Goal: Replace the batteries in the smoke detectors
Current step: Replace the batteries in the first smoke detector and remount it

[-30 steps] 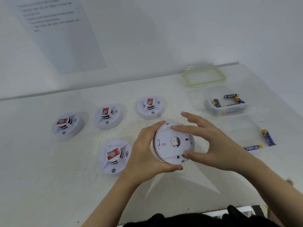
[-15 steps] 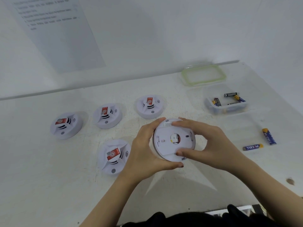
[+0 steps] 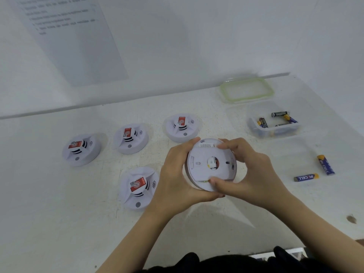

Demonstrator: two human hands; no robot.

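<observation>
- While the left hand (image 3: pixel 175 174) cups its left rim, the right hand (image 3: pixel 250 172) pinches the smoke detector (image 3: pixel 204 164), held back-up above the table (image 3: pixel 59 213).
- Four detectors lie left; two loose batteries (image 3: pixel 315 172) lie right.

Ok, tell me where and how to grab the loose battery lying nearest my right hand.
Pinch the near battery at mid-barrel, coming straight down from above, grip across its width. It lies flat on the table, long axis left to right, both long sides bare; the other loose battery lies apart.
</observation>
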